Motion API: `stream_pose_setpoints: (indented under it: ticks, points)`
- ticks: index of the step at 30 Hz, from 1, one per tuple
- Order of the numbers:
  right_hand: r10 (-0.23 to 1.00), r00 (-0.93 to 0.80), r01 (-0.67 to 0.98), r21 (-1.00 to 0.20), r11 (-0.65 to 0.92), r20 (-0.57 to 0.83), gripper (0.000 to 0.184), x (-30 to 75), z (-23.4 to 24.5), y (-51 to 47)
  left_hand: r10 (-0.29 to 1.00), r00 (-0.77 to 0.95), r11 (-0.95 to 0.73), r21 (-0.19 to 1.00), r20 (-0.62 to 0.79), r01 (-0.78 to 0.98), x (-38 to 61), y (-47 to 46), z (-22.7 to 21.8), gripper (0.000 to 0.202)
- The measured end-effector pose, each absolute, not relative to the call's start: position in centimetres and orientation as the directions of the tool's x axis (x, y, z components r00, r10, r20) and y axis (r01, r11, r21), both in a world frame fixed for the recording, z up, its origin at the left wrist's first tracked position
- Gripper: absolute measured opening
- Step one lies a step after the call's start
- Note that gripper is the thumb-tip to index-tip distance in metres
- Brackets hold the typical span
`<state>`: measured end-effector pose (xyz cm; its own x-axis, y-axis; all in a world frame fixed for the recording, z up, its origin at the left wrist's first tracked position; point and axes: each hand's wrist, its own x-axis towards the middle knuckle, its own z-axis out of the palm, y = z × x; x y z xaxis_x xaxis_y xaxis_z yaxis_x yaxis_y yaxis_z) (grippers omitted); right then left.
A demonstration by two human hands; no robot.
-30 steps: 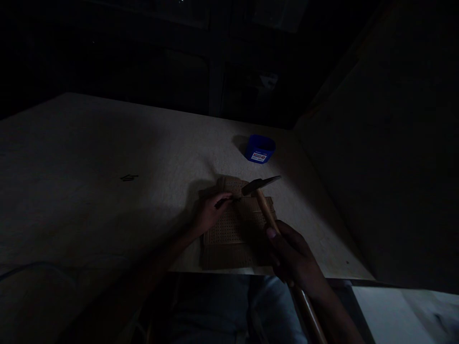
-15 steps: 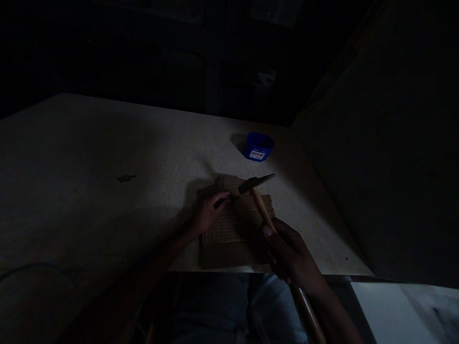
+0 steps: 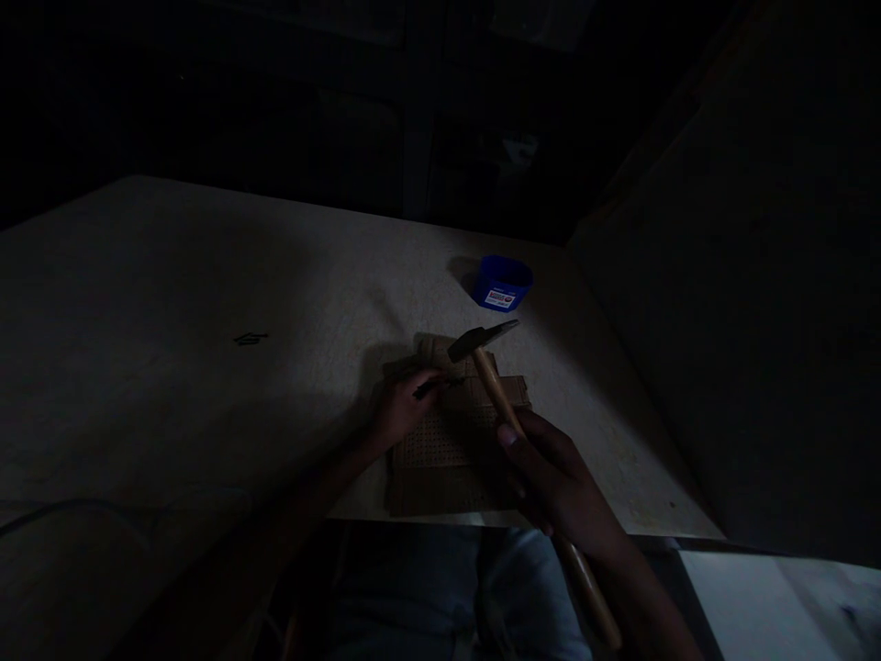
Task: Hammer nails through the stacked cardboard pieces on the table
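My right hand [image 3: 551, 468] is wrapped round the wooden handle of a hammer [image 3: 492, 376], whose dark metal head is raised over the cardboard's far part. My left hand [image 3: 406, 408] is closed in a pinch at the far left of the cardboard [image 3: 433, 491]. A dark, slim thing that looks like a nail [image 3: 423, 390] shows at its fingers; the dim light blurs its outline. Rows of small holes cover much of the cardboard, which lies near the table's front edge. Small dark bits lie on it just beyond the left fingertips.
A blue plastic tub [image 3: 502, 285] with a white label stands beyond the hammer on the pale table [image 3: 330, 275]. Several dark nails [image 3: 250, 339] lie loose at the left. A dark panel [image 3: 730, 349] rises along the right side. A thin cable [image 3: 75, 503] runs at the front left.
The hammer head has moved a little up and to the left, further from the cardboard. My left hand keeps its pinch in nearly the same place. The view has shifted slightly.
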<state>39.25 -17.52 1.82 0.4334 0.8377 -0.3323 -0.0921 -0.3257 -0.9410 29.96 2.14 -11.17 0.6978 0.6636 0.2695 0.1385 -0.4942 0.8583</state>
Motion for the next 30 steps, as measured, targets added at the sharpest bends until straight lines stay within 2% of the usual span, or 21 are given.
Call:
stream_pose_setpoints:
  ticks: [4,11,20,30]
  points:
    - [0.808,0.461,-0.103,-0.926,-0.362,-0.367,0.041,39.1,1.7,-17.8,0.681,0.696,-0.444,0.884,0.228,0.144,30.0,1.9,-11.1,0.018]
    - [0.831,0.463,-0.070,-0.948,-0.312,-0.308,0.042,39.0,2.4,-17.8,0.684,0.682,-0.448,0.887,0.260,0.112,30.0,2.0,-11.0,0.020]
    - [0.807,0.469,-0.101,-0.929,-0.355,-0.360,0.043,39.2,1.4,-17.6,0.711,0.667,-0.375,0.922,0.221,0.095,30.3,1.9,-11.2,0.016]
    - [0.807,0.474,-0.087,-0.931,-0.356,-0.352,0.043,39.2,1.6,-17.6,0.702,0.676,-0.394,0.913,0.226,0.104,30.2,1.9,-11.2,0.017]
